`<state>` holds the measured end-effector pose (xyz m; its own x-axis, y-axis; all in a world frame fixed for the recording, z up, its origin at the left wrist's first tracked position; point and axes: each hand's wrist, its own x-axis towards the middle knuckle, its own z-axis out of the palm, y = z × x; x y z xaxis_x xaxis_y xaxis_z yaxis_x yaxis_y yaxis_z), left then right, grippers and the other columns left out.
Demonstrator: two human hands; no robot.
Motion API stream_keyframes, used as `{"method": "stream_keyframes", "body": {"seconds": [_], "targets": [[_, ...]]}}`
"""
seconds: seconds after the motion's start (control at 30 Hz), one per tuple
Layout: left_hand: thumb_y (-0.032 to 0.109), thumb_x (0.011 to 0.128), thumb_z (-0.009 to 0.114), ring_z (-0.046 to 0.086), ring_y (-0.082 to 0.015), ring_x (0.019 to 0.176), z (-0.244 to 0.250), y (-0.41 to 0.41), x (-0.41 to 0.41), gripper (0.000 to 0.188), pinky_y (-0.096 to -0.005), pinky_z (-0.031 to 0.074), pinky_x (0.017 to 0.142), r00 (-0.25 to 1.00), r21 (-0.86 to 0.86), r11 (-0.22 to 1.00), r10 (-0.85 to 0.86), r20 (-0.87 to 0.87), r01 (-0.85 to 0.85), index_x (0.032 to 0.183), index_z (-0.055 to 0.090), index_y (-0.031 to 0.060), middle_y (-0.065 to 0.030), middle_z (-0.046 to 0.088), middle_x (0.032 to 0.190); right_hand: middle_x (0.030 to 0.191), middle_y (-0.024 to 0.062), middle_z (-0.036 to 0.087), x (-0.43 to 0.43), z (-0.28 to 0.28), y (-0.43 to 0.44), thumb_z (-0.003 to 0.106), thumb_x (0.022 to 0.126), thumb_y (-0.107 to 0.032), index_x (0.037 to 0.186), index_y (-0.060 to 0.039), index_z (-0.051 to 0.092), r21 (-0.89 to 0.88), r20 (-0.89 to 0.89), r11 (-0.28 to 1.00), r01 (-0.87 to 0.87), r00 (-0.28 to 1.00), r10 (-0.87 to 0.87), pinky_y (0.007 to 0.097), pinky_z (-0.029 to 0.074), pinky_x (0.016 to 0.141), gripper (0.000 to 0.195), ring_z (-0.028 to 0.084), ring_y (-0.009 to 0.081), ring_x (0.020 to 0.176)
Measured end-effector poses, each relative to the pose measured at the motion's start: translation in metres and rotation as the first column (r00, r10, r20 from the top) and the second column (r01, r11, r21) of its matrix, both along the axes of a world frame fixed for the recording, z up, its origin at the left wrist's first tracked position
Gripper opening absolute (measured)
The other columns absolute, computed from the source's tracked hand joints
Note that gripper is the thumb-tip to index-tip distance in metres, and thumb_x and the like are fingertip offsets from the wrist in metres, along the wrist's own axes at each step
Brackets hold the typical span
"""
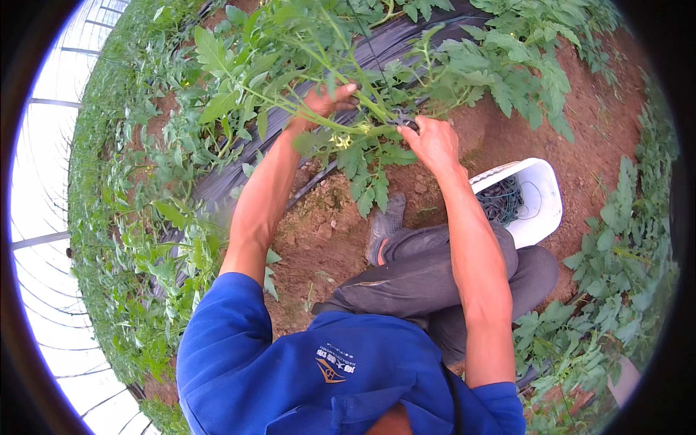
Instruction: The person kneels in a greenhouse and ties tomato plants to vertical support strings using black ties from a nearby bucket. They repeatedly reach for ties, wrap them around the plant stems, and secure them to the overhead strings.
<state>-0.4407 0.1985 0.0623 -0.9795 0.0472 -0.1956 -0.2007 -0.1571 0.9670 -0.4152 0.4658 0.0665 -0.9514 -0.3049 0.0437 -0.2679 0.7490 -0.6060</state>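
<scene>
A tomato plant [375,107] with several branching green stems leans across in front of me. My left hand [329,102] is curled at its main stem, thumb and fingers close about it; the leaves hide part of the grip. Between the thumb and fingers of my right hand [435,140] is a small dark clip [406,123], its jaws up against the stem where the branches meet. Below that point hang yellow flowers [341,141] and a leafy shoot [370,182]. A thin dark string [371,46] runs down beside the plant.
A white plastic bucket [535,220] by my knees holds a tangle of dark clips and green cord [500,201]. Black plastic mulch [239,171] covers the planted bed. Tomato rows [620,261] flank the bare soil [321,255] on both sides. My shoe [387,225] rests on the soil.
</scene>
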Motion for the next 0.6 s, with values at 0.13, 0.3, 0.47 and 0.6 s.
{"method": "stream_keyframes", "body": {"seconds": [0.13, 0.3, 0.47, 0.6], "targets": [[0.034, 0.078, 0.077, 0.065, -0.0162, 0.081, 0.009, 0.013, 0.002, 0.047, -0.0309, 0.052, 0.076, 0.995, -0.275, 0.959, -0.088, -0.039, 0.074, 0.103, 0.067, -0.0035, -0.0087, 0.067, 0.084, 0.072, 0.0196, 0.065, -0.003, -0.001, -0.005, 0.070, 0.080, -0.038, 0.080, -0.0021, 0.066, 0.057, 0.053, 0.998, 0.000, 0.999, -0.003, 0.0471, 0.050, 0.067, 0.036, 0.065, 0.0385, 0.073], [0.036, 0.080, 0.075, 0.066, -0.0171, 0.083, 0.017, 0.018, 0.003, 0.046, -0.0301, 0.053, 0.077, 0.995, -0.283, 0.957, -0.083, -0.054, 0.064, 0.104, 0.066, -0.0021, -0.0094, 0.068, 0.086, 0.071, 0.0198, 0.065, -0.005, -0.010, -0.003, 0.069, 0.080, -0.040, 0.084, -0.0037, 0.068, 0.067, 0.092, 0.998, -0.017, 0.996, 0.010, 0.0476, 0.050, 0.067, 0.036, 0.065, 0.0386, 0.072], [0.033, 0.083, 0.073, 0.067, -0.0213, 0.087, 0.007, 0.000, -0.002, 0.043, -0.0328, 0.056, 0.080, 0.998, -0.117, 0.993, -0.038, -0.051, 0.031, 0.106, 0.063, -0.0024, -0.0125, 0.067, 0.095, 0.075, 0.0201, 0.066, -0.007, -0.004, 0.001, 0.069, 0.081, -0.039, 0.083, -0.0025, 0.068, 0.099, 0.149, 0.995, -0.015, 0.989, 0.000, 0.0472, 0.050, 0.070, 0.036, 0.065, 0.0382, 0.076], [0.025, 0.086, 0.072, 0.067, -0.0211, 0.084, 0.004, -0.023, -0.011, 0.034, -0.0333, 0.057, 0.078, 0.999, 0.057, 0.998, -0.019, -0.045, 0.021, 0.103, 0.064, -0.0031, -0.0119, 0.067, 0.092, 0.078, 0.0209, 0.066, -0.010, 0.002, 0.003, 0.070, 0.081, -0.035, 0.083, -0.0011, 0.068, 0.106, 0.138, 0.994, -0.035, 0.990, 0.020, 0.0466, 0.050, 0.072, 0.034, 0.065, 0.0383, 0.079]]}}
